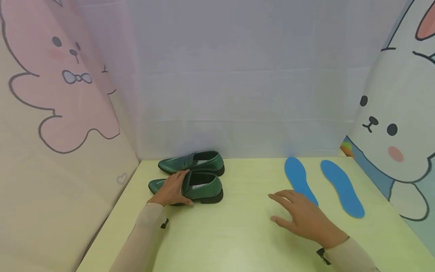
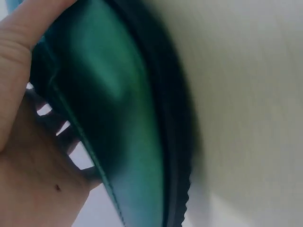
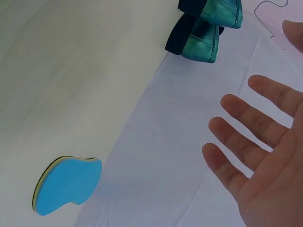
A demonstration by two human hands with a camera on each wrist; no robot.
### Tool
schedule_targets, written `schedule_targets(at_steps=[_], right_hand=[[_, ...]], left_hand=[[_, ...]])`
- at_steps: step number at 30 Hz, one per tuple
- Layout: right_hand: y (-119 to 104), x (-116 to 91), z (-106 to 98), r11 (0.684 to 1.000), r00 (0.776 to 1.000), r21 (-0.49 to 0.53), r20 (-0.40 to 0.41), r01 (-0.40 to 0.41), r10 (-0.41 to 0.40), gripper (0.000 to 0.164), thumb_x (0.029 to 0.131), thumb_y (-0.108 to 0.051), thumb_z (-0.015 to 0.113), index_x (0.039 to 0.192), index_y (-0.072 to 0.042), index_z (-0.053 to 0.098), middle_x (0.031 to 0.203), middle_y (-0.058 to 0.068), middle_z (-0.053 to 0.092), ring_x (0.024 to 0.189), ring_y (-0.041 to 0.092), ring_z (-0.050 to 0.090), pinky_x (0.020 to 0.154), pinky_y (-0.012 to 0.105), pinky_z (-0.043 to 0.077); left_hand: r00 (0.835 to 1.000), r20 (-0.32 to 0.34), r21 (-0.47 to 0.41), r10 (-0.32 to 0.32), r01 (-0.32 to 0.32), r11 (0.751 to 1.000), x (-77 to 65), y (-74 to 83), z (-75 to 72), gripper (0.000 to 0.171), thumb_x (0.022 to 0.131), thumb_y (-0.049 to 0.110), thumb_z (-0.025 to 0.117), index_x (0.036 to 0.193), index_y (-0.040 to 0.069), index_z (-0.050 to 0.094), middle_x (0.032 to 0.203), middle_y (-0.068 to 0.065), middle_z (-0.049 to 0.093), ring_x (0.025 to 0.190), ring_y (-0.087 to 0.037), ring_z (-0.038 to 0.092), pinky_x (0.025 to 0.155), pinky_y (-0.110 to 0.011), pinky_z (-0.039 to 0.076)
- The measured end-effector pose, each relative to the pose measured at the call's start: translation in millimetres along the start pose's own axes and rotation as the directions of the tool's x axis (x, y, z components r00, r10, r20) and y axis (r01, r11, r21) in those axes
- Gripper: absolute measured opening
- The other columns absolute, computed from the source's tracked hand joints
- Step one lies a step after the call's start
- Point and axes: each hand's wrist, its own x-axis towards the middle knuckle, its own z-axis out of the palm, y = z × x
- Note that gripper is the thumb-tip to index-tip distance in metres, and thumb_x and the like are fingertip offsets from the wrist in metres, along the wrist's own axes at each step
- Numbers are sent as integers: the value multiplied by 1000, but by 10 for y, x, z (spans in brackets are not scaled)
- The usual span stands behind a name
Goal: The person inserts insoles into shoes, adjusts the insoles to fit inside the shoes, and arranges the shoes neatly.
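Around nearer loafer (image 1: 205, 190), left fingers (image 1: 176, 178).

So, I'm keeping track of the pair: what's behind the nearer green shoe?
Behind the nearer green shoe stands the other green shoe, toe to the left. Part of its lower near side is covered, so unseen.

- The far edge of the pale yellow desk (image 1: 238, 234) is backed by a plain whitish cloth (image 1: 238, 98), which is crossed by faint horizontal creases.
- The left side is bounded by a cream cloth (image 1: 37, 196), on which a pink cartoon animal (image 1: 81, 104) with a pale bow tie (image 1: 78, 77) and a small heart outline (image 1: 121, 178) are printed.
- The right side is covered by a printed cloth (image 1: 426, 236), where a large white rabbit (image 1: 411, 147) is drawn against blue.
- The desk top is softly lit, and a brighter sheen is seen towards its near edge.
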Motion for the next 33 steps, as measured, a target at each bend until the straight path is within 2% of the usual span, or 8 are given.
schedule_targets(at_steps=[5,13,20,26,33], right_hand=[[25,22,11,1000,1000,0,-11,8,-8,59,89,-59,51,139,-30,42,127,-5,51,112,18,49,85,46,44],[46,6,-16,1000,999,15,-34,-7,7,63,89,-56,52,144,-31,33,125,-4,52,112,19,50,87,48,43],[55,9,-58,1000,997,11,-74,6,-5,63,89,-53,55,144,-30,34,121,-3,54,108,20,52,86,48,44],[65,0,-79,1000,995,-5,-98,12,-13,63,88,-53,56,143,-29,35,120,-3,55,107,19,52,85,46,45],[76,-16,-90,1000,994,-13,-105,6,-7,63,88,-53,56,143,-28,37,119,-3,55,107,18,52,86,46,44]], left_hand=[[999,32,2,-2,2,1000,16,-26,-2,129,48,67,80,148,15,17,143,-15,33,129,-34,30,105,-54,21],[1000,-16,59,13,-12,998,-5,-16,3,124,48,66,80,146,15,23,137,-14,40,125,-33,36,103,-54,25],[996,-43,109,73,-68,992,-18,52,47,120,50,67,79,144,13,27,135,-13,42,123,-32,39,102,-51,29],[989,-53,207,141,-127,970,-23,234,-2,117,51,65,80,143,14,29,135,-8,44,123,-28,38,103,-50,28],[975,-52,226,216,-199,954,-17,557,-140,116,51,67,78,142,16,29,133,-5,44,123,-25,39,103,-51,28]])
